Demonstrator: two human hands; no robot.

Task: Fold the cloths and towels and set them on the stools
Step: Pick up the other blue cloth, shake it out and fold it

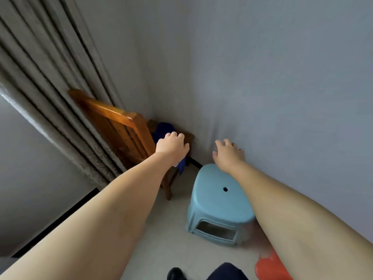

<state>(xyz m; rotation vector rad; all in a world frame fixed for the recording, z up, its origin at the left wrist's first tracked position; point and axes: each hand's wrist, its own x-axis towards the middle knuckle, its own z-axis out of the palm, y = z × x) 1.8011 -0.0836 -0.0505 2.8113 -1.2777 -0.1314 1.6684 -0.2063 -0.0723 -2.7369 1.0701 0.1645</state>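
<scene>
Both forearms fill the lower part of the view, bare and stretched forward toward the corner of the room. At their ends the left hand (pixel 172 147) is spread palm down with fingers loosely curled, holding nothing that I can see, and it hovers over the seat of a wooden chair (pixel 119 126) where a dark blue cloth (pixel 164 128) lies bunched. A corner of that cloth hangs down off the seat edge just below the left wrist. The right hand (pixel 228 153) is also open and empty, fingers fanned, hanging above the far rim of a pale blue plastic stool (pixel 218 201) and close to the grey wall (pixel 282 77). So the cloth lies ahead and to the left, right under the left hand, while the right hand stands apart from it across the gap between chair and stool. The left hand looks clearly the nearer one for a first grab; the right would have to cross leftward to help. The cloth's long axis cannot be told, since it is crumpled and partly hidden by the hand. The stool's top is bare, which suggests folding has yet to begin here. Further out, a curtain (pixel 50 87) hangs behind the chair, and an orange thing (pixel 270 267) sits low on the right, too cut off to name.
</scene>
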